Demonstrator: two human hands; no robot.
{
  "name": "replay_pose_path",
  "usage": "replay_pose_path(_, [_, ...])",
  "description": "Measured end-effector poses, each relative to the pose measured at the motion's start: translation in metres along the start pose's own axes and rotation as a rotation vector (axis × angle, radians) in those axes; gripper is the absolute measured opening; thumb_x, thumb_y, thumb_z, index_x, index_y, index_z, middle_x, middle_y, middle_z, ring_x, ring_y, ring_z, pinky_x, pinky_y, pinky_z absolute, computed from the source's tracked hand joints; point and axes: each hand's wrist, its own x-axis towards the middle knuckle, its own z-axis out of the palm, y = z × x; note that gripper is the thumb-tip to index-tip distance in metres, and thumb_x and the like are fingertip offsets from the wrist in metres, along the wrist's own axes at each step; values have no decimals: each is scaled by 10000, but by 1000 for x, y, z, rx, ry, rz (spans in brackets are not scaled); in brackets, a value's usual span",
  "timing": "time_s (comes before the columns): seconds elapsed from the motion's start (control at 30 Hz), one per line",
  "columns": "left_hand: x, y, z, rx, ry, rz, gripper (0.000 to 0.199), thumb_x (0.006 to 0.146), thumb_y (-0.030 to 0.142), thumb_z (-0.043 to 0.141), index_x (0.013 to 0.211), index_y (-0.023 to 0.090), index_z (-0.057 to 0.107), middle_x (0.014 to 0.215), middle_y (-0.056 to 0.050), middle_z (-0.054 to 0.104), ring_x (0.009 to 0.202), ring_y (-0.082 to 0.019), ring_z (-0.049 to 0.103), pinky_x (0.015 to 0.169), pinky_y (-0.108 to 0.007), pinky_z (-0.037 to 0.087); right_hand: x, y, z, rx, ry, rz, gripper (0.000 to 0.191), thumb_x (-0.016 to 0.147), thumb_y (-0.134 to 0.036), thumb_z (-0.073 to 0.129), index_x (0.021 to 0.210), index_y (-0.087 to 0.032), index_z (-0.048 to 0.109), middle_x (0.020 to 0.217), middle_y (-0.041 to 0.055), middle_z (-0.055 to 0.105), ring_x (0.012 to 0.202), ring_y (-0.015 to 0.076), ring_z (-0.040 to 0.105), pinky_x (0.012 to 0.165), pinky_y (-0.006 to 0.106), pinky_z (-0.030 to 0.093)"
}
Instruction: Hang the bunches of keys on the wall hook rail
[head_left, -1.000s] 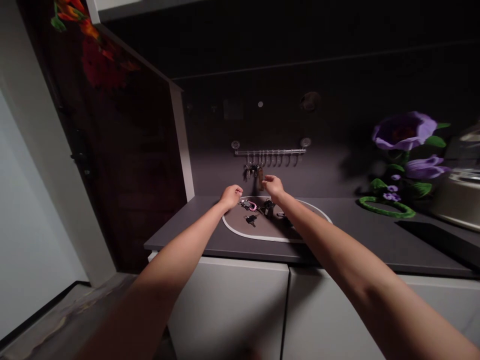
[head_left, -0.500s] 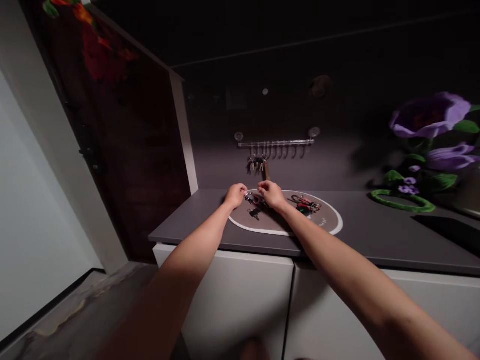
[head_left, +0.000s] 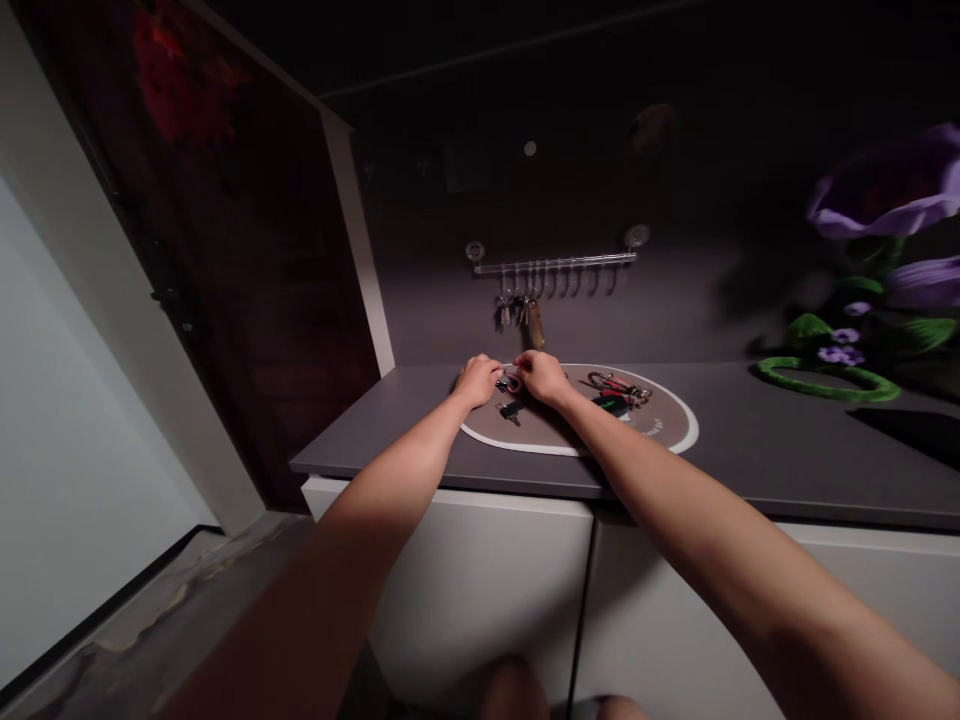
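Note:
Both hands are close together over the rounded, white-rimmed mat on the counter. My left hand is closed, its fingertips pinching at a small bunch of keys with a reddish part. Just to the right, my right hand is closed with thumb and fingers together; whatever is between them is too small to make out. A black key with a metal piece lies on the mat below the hands. Right of my right hand rest a red-and-metal bunch and a black item with green marks.
A clear hook rail is fixed to the back wall, with several keys and a brown tag hanging at its left. Purple flowers with a green ring base stand at the right. A dark door is left.
The view has tilted down slightly. My left hand has moved a little toward my right hand, over the keys, and my right hand's fingers have curled in more.

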Motion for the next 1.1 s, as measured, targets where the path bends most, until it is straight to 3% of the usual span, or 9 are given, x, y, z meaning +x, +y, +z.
replay_pose_path(0.47, [1, 0, 1, -18, -13, 15, 147, 770, 230, 515, 778, 181, 654, 858, -59, 593, 875, -175, 515, 832, -294, 396, 0, -4, 0, -9, -51, -2, 185, 734, -114, 528, 858, -155, 658, 908, 89, 671, 842, 169, 601, 754, 229, 410])
replay_pose_path(0.63, [1, 4, -4, -75, 64, 9, 163, 796, 204, 471, 777, 180, 631, 855, -57, 574, 884, -171, 507, 837, -292, 389, 2, -2, -1, 9, -42, 7, 157, 730, -139, 546, 837, -165, 658, 886, 77, 672, 823, 160, 599, 739, 222, 412])
replay_pose_path(0.77, [3, 9, -9, -252, 138, -47, 126, 777, 153, 482, 753, 151, 605, 812, -46, 576, 818, -148, 516, 799, -266, 398, 3, 0, -1, 45, -14, 19, 180, 747, -164, 526, 880, -166, 648, 909, 73, 668, 839, 158, 593, 759, 233, 413])
replay_pose_path(0.93, [2, 18, -15, -602, 131, -193, 101, 780, 161, 479, 744, 132, 569, 719, -10, 574, 689, -109, 510, 698, -234, 414, 3, -1, -3, 155, 24, 37, 189, 743, -196, 532, 898, -160, 634, 887, 62, 665, 814, 147, 590, 773, 244, 421])
replay_pose_path(1.1, [0, 23, -19, -853, 151, -232, 101, 787, 179, 487, 737, 130, 561, 718, -2, 580, 666, -82, 504, 691, -217, 412, 5, 0, -3, 325, 82, 15, 157, 744, -231, 529, 840, -158, 628, 816, 39, 660, 740, 120, 582, 735, 235, 433])
